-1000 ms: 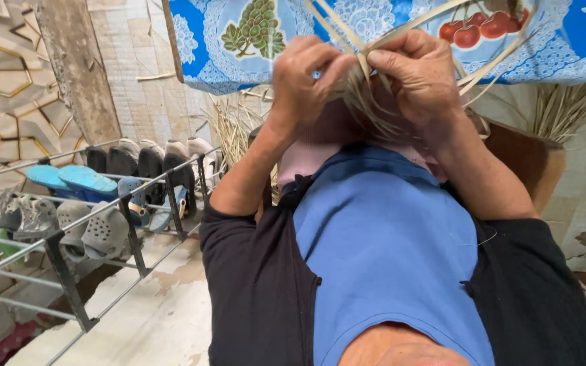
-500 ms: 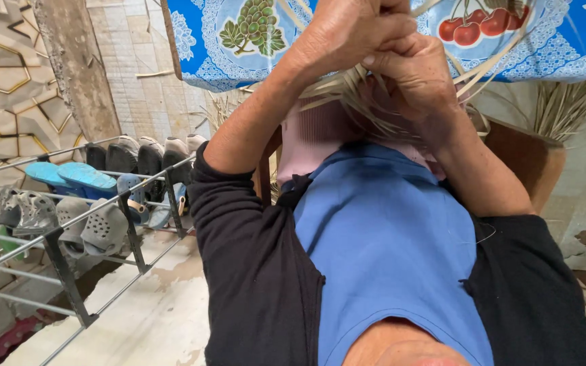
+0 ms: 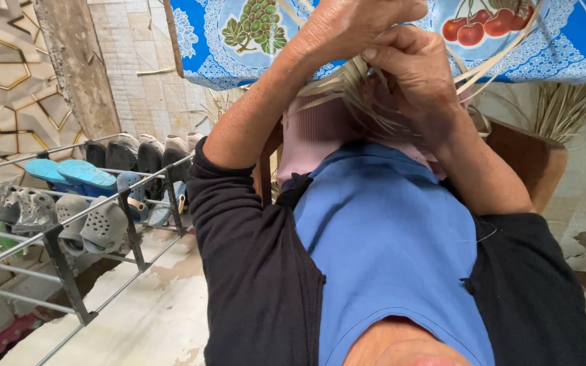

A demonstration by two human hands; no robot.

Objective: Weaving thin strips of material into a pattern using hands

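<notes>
left hand (image 3: 347,27): closed over pale dry straw strips (image 3: 347,88), pulling them taut.
right hand (image 3: 418,71): pinching the same strips, steadying the weave.
behind: blue fruit-print tablecloth (image 3: 564,41).

A: Which parts are cut off or concealed?
B: The left hand (image 3: 354,24) runs past the top edge, fingertips unseen. The right hand (image 3: 415,71) covers the core of the straw strips (image 3: 347,85), so the grip points cannot be told.
A: And the shoe rack (image 3: 89,203)?
B: Cropped at the left edge.
</notes>
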